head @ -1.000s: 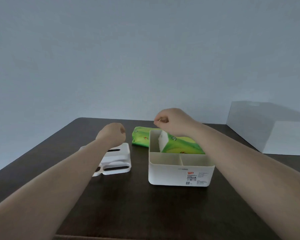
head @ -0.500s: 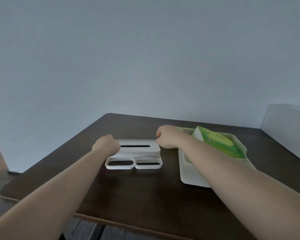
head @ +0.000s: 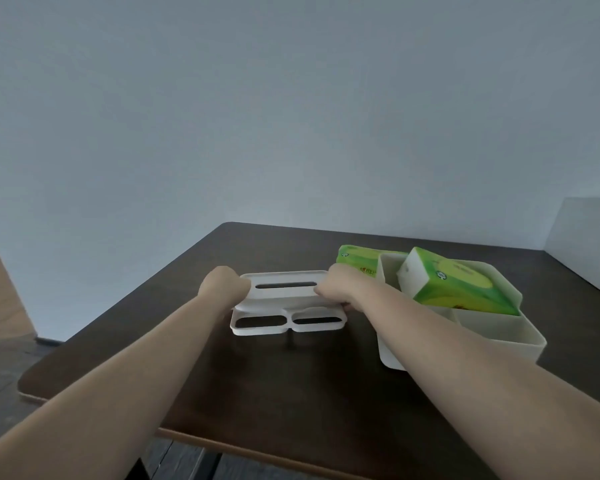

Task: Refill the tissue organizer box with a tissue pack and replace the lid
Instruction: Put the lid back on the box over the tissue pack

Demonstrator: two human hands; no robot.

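The white lid [head: 286,308] with one long slot and two oval openings sits left of centre on the dark table. My left hand [head: 224,284] grips its left end and my right hand [head: 338,289] grips its right end. The lid looks slightly raised, with a shadow beneath its front edge. To the right stands the white organizer box [head: 499,337], open, with a green tissue pack [head: 454,285] lying tilted in its rear compartment. A second green tissue pack [head: 357,263] lies on the table behind the box, partly hidden by my right hand.
The dark wooden table [head: 291,382] has its left and near edges close by, with floor beyond. A pale grey box [head: 589,244] stands at the far right against the wall. The organizer's two front compartments hold nothing.
My right hand left the organizer box and moved left to the lid's right end. Both hands have closed on the lid. My view has shifted left.
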